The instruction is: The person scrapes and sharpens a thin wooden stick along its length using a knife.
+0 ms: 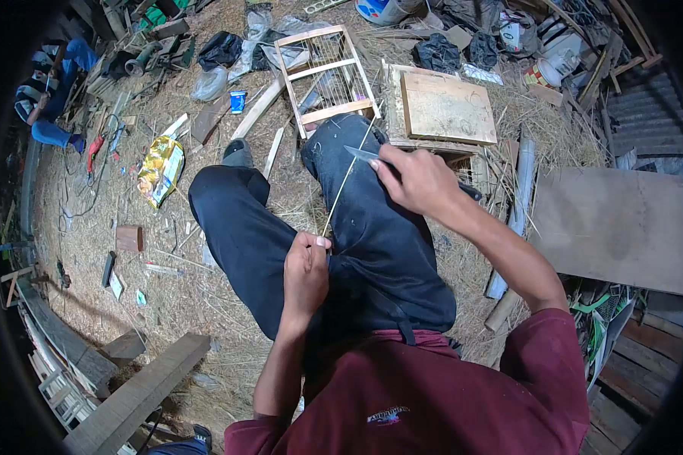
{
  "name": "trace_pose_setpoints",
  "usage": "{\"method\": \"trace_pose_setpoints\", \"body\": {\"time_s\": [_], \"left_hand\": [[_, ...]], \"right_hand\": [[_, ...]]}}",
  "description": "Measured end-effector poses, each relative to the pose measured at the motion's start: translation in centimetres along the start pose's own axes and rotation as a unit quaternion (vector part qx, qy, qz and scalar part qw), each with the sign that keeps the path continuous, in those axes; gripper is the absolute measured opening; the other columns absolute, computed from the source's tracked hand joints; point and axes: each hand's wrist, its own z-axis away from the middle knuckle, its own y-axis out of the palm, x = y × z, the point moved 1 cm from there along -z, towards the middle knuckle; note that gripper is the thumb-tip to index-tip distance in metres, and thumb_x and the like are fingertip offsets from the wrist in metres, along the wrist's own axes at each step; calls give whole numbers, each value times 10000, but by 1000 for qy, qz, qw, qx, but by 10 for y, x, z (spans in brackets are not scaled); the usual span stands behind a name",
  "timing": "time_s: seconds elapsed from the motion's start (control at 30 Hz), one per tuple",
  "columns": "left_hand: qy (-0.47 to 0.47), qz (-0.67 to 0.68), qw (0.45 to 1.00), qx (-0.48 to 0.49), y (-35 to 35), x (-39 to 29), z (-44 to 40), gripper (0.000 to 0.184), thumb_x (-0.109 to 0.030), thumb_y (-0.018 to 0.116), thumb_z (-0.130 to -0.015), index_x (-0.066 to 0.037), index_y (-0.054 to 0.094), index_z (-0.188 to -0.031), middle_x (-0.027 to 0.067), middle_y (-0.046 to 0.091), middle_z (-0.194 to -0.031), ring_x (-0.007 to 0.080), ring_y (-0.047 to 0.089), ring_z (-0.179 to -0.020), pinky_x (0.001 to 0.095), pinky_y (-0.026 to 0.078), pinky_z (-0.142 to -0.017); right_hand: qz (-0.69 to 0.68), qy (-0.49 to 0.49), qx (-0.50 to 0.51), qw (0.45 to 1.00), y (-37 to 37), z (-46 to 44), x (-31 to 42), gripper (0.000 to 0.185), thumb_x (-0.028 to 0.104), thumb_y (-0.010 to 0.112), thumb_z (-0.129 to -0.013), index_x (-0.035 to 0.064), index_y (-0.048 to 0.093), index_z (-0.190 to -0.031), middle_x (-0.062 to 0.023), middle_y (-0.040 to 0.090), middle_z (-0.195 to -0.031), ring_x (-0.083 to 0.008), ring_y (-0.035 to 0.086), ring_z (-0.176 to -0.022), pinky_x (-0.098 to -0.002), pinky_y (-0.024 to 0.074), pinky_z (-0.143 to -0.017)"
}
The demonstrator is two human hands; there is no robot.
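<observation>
My left hand (307, 274) is closed on the near end of a thin pale strip (344, 182), likely bamboo or wood, which slants up across my thigh toward a wooden frame. In my right hand (417, 176) is a knife (360, 154), its short blade pointing left, close to the strip. Whether the blade touches the strip I cannot tell. Just beyond my knee stands the wooden frame (328, 72) with thin upright bars, like a cage. A box with a flat wooden board (448, 108) on top sits to its right.
Shavings and offcuts cover the ground. A yellow packet (161, 171), a brown block (129, 238) and a blue cup (237, 101) lie to the left. A thick beam (140, 394) juts in at lower left. Another person (57, 91) sits at far left. A flat panel (618, 227) lies right.
</observation>
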Motion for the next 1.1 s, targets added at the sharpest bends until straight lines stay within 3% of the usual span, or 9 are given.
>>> {"method": "trace_pose_setpoints", "body": {"time_s": [0.27, 0.37, 0.4, 0.5, 0.77, 0.8, 0.83, 1.0, 1.1], "left_hand": [[7, 0, 1000, -5, -4, 8, -3, 186, -141, 485, -1008, -23, 564, -887, -57, 386, -621, 32, 332, -566, 241, 280, -503], [35, -14, 999, -5, -6, 9, -2, 178, -158, 481, -1018, -50, 553, -895, -77, 402, -602, 12, 331, -530, 213, 261, -478], [45, -27, 999, -7, -8, 9, 0, 175, -167, 480, -1024, -64, 546, -900, -89, 407, -592, 2, 330, -510, 200, 250, -464], [46, -16, 999, 1, -10, 14, -2, 175, -171, 480, -1024, -65, 545, -901, -87, 412, -597, 4, 332, -513, 203, 252, -464], [60, -34, 998, -3, -5, 12, -1, 177, -157, 474, -1024, -61, 543, -893, -88, 407, -605, 2, 326, -520, 201, 250, -465], [63, -24, 998, -3, -3, 12, -2, 177, -155, 473, -1024, -60, 543, -892, -88, 408, -606, 2, 326, -520, 201, 250, -464], [55, -30, 998, -10, -5, 13, -2, 178, -155, 474, -1025, -60, 544, -891, -88, 406, -604, 2, 325, -519, 201, 249, -464], [51, -28, 998, -11, -7, 19, -1, 187, -158, 476, -1026, -56, 547, -886, -92, 395, -593, -1, 319, -514, 202, 244, -460], [57, -47, 997, -12, -9, 22, -1, 185, -161, 477, -1026, -56, 547, -890, -96, 392, -586, -1, 320, -511, 204, 243, -457]], "right_hand": [[-44, -18, -20, 999, 0, -7, -14, 240, 291, 547, -951, 55, 576, -917, -234, 585, -615, -451, 605, -611, -537, 482, -585], [-63, 34, 4, 997, -1, -12, -12, 232, 291, 548, -953, 65, 580, -917, -229, 573, -582, -456, 594, -575, -549, 476, -557], [-15, -14, -56, 998, 5, -2, -4, 218, 287, 549, -954, 74, 589, -928, -227, 572, -571, -450, 591, -552, -541, 477, -530], [-21, -6, -10, 1000, 4, -9, -13, 229, 312, 512, -966, 90, 563, -956, -217, 599, -584, -437, 637, -584, -550, 513, -563], [-24, 1, -42, 999, 1, -10, -11, 220, 295, 522, -960, 80, 565, -955, -226, 607, -603, -447, 633, -593, -539, 515, -553], [-25, 30, 20, 999, -2, -5, 0, 226, 293, 513, -964, 71, 554, -952, -231, 614, -622, -449, 629, -590, -537, 519, -555], [1, -14, -23, 1000, 8, 2, 1, 235, 297, 501, -972, 69, 550, -944, -211, 605, -600, -424, 632, -568, -523, 523, -542], [-54, 53, -8, 997, 0, -11, -12, 263, 315, 510, -970, 65, 583, -933, -217, 624, -628, -411, 640, -573, -524, 525, -554], [-101, 8, 3, 995, 4, -4, -7, 258, 258, 532, -966, 18, 591, -889, -219, 604, -658, -388, 647, -634, -467, 481, -594]]}}
